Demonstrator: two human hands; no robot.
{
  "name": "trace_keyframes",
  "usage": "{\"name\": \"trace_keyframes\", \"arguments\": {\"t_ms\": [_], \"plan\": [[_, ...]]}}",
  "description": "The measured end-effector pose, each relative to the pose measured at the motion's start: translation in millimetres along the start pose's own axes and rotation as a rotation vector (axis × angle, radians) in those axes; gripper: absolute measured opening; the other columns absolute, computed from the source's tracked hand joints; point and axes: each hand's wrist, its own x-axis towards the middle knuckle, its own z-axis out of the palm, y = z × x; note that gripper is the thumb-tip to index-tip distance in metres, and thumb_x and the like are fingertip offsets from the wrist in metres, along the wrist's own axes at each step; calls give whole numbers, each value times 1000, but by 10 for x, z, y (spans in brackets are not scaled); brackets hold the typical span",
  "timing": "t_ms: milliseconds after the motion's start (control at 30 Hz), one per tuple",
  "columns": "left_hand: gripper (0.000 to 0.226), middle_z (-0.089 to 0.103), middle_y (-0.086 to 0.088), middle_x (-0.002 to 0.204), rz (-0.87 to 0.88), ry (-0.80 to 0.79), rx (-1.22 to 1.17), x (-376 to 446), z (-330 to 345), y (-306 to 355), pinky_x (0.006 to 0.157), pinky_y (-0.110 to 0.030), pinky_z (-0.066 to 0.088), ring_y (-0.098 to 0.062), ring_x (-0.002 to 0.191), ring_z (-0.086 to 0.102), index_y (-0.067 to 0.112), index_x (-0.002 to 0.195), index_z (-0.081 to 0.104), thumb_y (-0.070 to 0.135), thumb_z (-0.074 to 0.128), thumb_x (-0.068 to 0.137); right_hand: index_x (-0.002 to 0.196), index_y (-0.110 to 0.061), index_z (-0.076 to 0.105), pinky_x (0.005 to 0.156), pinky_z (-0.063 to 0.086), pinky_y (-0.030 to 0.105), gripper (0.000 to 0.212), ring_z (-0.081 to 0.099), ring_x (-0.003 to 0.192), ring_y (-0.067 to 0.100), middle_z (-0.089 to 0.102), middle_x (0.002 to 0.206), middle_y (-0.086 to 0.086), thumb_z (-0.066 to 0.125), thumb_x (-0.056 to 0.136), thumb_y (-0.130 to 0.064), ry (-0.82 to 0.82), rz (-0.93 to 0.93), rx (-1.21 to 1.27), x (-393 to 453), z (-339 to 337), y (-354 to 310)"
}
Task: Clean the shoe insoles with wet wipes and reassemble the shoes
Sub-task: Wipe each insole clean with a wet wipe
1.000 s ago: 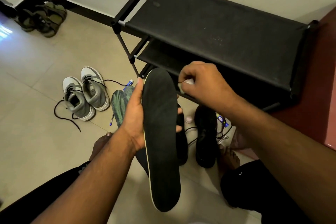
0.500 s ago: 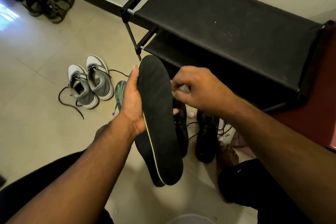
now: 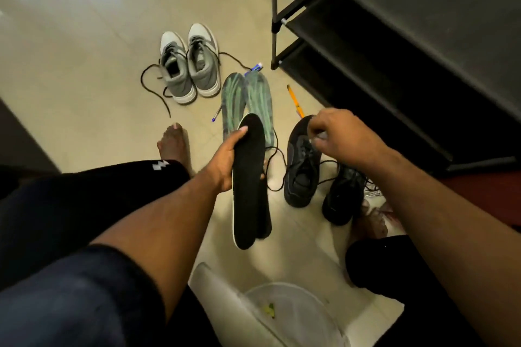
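Black foam insoles (image 3: 249, 183), flat, two stacked: gripped in left hand (image 3: 225, 160) above tile floor (image 3: 70, 65). Right hand (image 3: 342, 138) pinches crumpled white wipe (image 3: 320, 136) (over black mesh shoes (image 3: 301, 166)).

Black rack (image 3: 408, 45) — pens (image 3: 294, 101), bin (image 3: 296, 315)

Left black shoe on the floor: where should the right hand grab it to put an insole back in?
Grip the black shoe by its heel collar, coming from above on the near side. Its opening faces up, toe pointing away, and loose laces clutter the front.
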Motion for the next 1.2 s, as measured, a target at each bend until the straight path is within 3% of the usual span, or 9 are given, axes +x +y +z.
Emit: {"name": "trace_keyframes", "arguments": {"t_ms": [200, 267, 467, 600, 700, 833, 967, 1100, 1200], "plan": [[59, 70, -20, 115, -105, 97, -151, 585, -709, -424, 96, -49, 52, -34, 94, 69, 5, 120, 68, 53, 62, 88, 79, -19, 62, 69, 45, 28, 10, 56, 80, 17, 56, 88, -1, 63, 84, -11, -287, 85, 108, -84, 1047, 102], [57, 71, -18, 115, -123, 149, -159, 766, -864, -530, 91, -41, 56, -30, 94, 70, 6, 120, 69, 53, 63, 88, 76, -23, 60, 68, 45, 26, 14, 56, 79, 16, 54, 87, -4, 63, 86, -13, -375, 94, 142, -107, 1381, 135], [41, 76, -5, 98, -166, 279, -126, 1301, -1223, -776, 76, -31, 54, -19, 88, 73, 15, 106, 69, 51, 69, 86, 85, -12, 69, 77, 53, 33, 8, 58, 83, 16, 58, 92, -1, 62, 85, -7, -350, 155, 307, 224, 2168, 39], [40, 63, 6, 93, -77, 416, 172, 1471, -1356, -843, 81, -34, 50, -14, 87, 60, 21, 101, 57, 57, 66, 86, 79, -14, 65, 76, 54, 34, 9, 59, 82, 17, 60, 92, 1, 63, 83, -7, -324, 107, 373, 472, 2370, -55], [48, 61, 1, 87, 72, 582, 421, 1488, -1382, -889, 74, -33, 49, -20, 86, 59, 17, 90, 61, 64, 63, 85, 78, -14, 66, 75, 52, 33, 10, 59, 83, 18, 60, 90, 2, 64, 81, -5, -264, 110, 428, 553, 2370, -88], [72, 57, -10, 131, 113, 835, 858, 1407, -1282, -875, 99, -40, 46, -31, 122, 54, 14, 136, 54, 67, 53, 88, 74, -13, 66, 72, 50, 26, 10, 58, 79, 13, 60, 85, 0, 66, 79, -4, -160, 183, 531, 472, 2258, -79], [54, 55, -12, 131, 340, 699, 1057, 1565, -745, -647, 103, -42, 44, -32, 123, 51, 17, 135, 54, 50, 55, 93, 76, -15, 67, 69, 48, 11, 16, 60, 72, 4, 65, 78, -5, 70, 80, 0, 178, 472, 892, 440, 1967, 5], [67, 51, -15, 138, 377, 568, 981, 1947, -111, -265, 105, -43, 41, -34, 129, 47, 15, 144, 43, 45, 64, 88, 79, -12, 67, 73, 55, 25, 15, 64, 80, 13, 68, 78, -1, 70, 81, 2, 539, 752, 1458, 505, 1659, 169], [89, 43, -17, 144, 283, 586, 921, 2255, 217, -50, 109, -46, 35, -37, 134, 38, 18, 153, 24, 46, 71, 82, 75, -14, 61, 66, 54, 25, 20, 65, 80, 16, 67, 83, 3, 64, 85, 3, 609, 845, 1825, 592, 1557, 329]]}}
